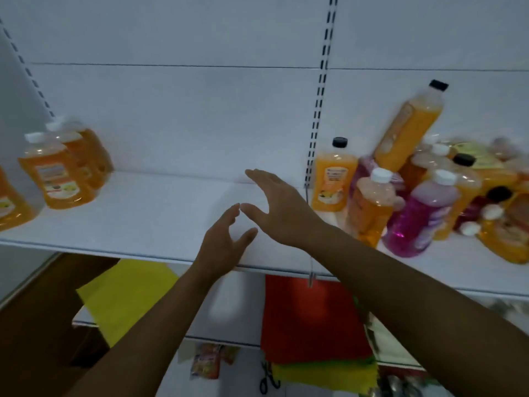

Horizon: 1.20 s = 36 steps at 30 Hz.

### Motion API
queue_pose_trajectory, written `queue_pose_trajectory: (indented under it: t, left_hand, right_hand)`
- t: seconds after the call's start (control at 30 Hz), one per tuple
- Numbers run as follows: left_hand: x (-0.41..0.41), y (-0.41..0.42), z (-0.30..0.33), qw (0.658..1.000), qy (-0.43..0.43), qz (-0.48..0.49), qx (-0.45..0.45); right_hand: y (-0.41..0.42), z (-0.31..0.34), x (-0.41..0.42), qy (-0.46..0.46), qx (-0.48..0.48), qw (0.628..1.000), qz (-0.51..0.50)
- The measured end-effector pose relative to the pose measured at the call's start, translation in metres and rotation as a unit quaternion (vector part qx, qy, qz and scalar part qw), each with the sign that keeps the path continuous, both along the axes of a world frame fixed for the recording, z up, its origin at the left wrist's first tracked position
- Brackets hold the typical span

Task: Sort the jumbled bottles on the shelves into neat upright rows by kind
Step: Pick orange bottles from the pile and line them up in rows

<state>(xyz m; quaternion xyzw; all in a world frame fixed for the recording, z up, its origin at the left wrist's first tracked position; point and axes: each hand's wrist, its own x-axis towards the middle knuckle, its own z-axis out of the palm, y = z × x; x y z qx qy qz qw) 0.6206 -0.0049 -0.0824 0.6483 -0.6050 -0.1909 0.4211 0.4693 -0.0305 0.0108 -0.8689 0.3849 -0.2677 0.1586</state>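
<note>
A white shelf (160, 213) runs across the view. At its left end stand several orange bottles with white caps (61, 170), upright in a close group. On the right lies a jumbled heap: an orange black-capped bottle (333, 176) upright, a taller orange one (409, 127) leaning on the back wall, a pink bottle (420, 219) and an orange white-capped bottle (372, 207) tilted in front. My left hand (223, 242) and my right hand (274, 207) hover over the bare middle of the shelf, fingers spread, holding nothing.
A slotted upright rail (320, 104) splits the back wall. Below the shelf lie a yellow sheet (126, 293) and a red sheet (312, 316) on a lower shelf. A snack packet (206, 362) and scissors (267, 379) sit lower down.
</note>
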Motion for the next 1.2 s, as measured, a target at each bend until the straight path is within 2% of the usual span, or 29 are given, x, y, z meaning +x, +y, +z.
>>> queue_pose_trajectory:
  t: [0.27, 0.53, 0.6, 0.67, 0.73, 0.8, 0.9, 0.97, 1.1, 1.2]
  left_hand:
    - [-0.071, -0.052, 0.006, 0.994, 0.016, -0.108, 0.027]
    - [-0.101, -0.106, 0.014, 0.992, 0.037, -0.116, 0.017]
    - [-0.105, -0.114, 0.014, 0.991, 0.044, -0.115, -0.042]
    - [-0.113, -0.115, 0.011, 0.982, 0.069, -0.154, -0.083]
    - [-0.124, -0.115, 0.008, 0.968, 0.087, -0.227, -0.058]
    - [-0.136, -0.114, 0.007, 0.942, 0.094, -0.323, -0.005]
    - [-0.152, -0.106, 0.01, 0.896, 0.127, -0.423, 0.052]
    - [-0.157, -0.103, 0.008, 0.886, 0.144, -0.437, 0.064]
    - [-0.154, -0.099, 0.006, 0.897, 0.152, -0.407, 0.081]
    - [-0.154, -0.094, 0.008, 0.908, 0.13, -0.391, 0.068]
  right_hand:
    - [-0.004, 0.005, -0.072, -0.027, 0.012, 0.99, -0.136]
    - [-0.014, 0.006, -0.075, -0.023, 0.017, 0.981, -0.19]
    - [-0.015, 0.011, -0.077, -0.031, -0.021, 0.98, -0.194]
    - [-0.016, 0.014, -0.084, -0.035, -0.101, 0.973, -0.202]
    - [-0.017, 0.014, -0.095, -0.033, -0.169, 0.957, -0.233]
    - [-0.017, 0.012, -0.106, -0.017, -0.186, 0.941, -0.283]
    - [-0.017, 0.005, -0.122, 0.016, -0.149, 0.929, -0.339]
    - [-0.016, -0.002, -0.131, -0.003, -0.112, 0.934, -0.338]
    - [-0.015, -0.011, -0.141, -0.082, -0.065, 0.943, -0.316]
    - [-0.017, -0.012, -0.143, -0.091, -0.019, 0.944, -0.316]
